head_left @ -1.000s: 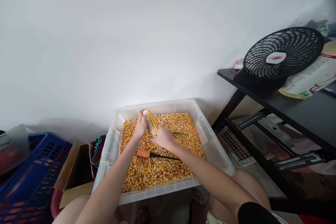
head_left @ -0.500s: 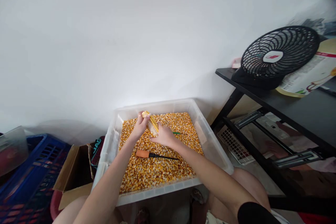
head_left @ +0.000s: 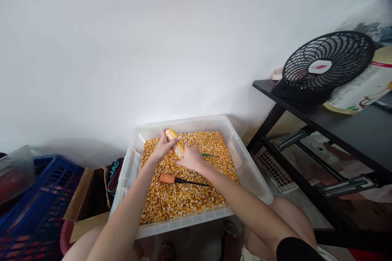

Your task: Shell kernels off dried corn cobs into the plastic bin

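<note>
Between my two hands is a corn cob [head_left: 178,147], partly stripped, with pale bare rows beside yellow kernels. My left hand [head_left: 163,147] grips its upper end, the thumb lying across the cob. Around the lower end my right hand [head_left: 192,158] is closed. Both hands are above loose corn kernels [head_left: 183,202] that fill much of a translucent plastic bin [head_left: 180,224]. On the kernels, nearer to me, lies a screwdriver-like tool [head_left: 168,178] with an orange handle and dark shaft. A thin green tool [head_left: 210,155] lies partly hidden behind my right hand.
At right, a black shelf [head_left: 309,118] carries a black fan [head_left: 320,66] and a labelled container [head_left: 358,85]. A white basket [head_left: 272,169] is under it. To the left are an open cardboard box [head_left: 87,204] and a blue crate [head_left: 33,200]. A white wall rises behind the bin.
My left thumb has moved right and down across the cob, and more of the cob's upper end shows. My right hand has hardly moved.
</note>
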`<act>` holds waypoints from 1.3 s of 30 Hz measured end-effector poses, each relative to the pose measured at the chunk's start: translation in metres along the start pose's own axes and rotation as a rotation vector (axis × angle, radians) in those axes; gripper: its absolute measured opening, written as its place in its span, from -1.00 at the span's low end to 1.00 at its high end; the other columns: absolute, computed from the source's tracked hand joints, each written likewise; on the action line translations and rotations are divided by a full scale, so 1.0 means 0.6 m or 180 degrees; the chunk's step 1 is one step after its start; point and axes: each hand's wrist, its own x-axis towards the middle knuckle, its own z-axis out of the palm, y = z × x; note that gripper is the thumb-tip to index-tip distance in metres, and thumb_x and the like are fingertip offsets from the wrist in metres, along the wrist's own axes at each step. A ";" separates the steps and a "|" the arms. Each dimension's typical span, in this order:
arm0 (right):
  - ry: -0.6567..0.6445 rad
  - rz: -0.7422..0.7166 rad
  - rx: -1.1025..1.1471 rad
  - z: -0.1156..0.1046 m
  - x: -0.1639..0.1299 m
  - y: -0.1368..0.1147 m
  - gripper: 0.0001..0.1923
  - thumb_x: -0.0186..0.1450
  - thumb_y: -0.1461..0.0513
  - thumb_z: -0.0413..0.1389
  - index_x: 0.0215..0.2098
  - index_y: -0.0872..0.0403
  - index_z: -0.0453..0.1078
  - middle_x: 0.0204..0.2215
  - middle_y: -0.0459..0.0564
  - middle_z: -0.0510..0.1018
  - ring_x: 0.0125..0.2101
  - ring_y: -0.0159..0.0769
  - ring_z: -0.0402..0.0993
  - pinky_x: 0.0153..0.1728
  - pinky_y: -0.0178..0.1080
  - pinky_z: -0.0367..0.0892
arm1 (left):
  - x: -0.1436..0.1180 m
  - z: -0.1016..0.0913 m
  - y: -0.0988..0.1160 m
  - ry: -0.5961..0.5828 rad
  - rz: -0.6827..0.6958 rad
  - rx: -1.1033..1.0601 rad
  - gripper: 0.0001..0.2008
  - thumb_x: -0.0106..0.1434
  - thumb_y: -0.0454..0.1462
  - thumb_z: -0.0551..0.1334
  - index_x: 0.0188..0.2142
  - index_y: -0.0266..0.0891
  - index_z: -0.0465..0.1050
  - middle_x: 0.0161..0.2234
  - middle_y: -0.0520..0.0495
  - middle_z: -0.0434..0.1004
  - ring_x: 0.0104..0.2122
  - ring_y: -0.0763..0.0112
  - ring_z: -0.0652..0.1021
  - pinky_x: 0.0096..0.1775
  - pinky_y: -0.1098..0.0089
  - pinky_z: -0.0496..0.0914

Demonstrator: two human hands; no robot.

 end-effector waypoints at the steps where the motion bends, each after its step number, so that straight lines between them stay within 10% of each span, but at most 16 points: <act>1: 0.0008 -0.0007 -0.0004 -0.001 0.000 0.000 -0.38 -0.02 -0.07 0.17 -0.12 0.11 0.23 -0.35 0.09 0.56 -0.34 -0.08 0.52 -0.42 -0.23 0.28 | 0.001 -0.002 -0.001 -0.0032 0.0032 -0.0014 -0.51 0.05 -0.12 0.27 -0.12 -0.21 0.09 -0.40 0.10 0.18 -0.43 0.53 0.32 -0.42 0.53 0.28; 29: 0.0006 -0.0039 0.0505 -0.002 -0.001 0.014 -0.36 -0.04 -0.01 0.25 -0.07 0.08 0.21 -0.34 0.02 0.55 -0.34 -0.15 0.50 -0.44 -0.29 0.23 | 0.001 -0.017 -0.003 -0.0549 0.0127 -0.0161 -0.42 0.06 -0.19 0.25 0.02 -0.15 0.01 -0.29 0.05 0.24 -0.30 0.46 0.39 -0.28 0.46 0.36; 39: 0.0026 -0.0012 0.0427 -0.004 0.000 0.009 -0.34 -0.02 -0.03 0.23 -0.05 0.09 0.23 -0.30 0.06 0.55 -0.30 -0.11 0.50 -0.38 -0.25 0.26 | 0.004 0.001 -0.002 0.0079 0.0136 -0.0012 -0.56 0.12 -0.08 0.19 -0.07 -0.17 0.12 -0.35 0.07 0.24 -0.35 0.47 0.36 -0.29 0.48 0.31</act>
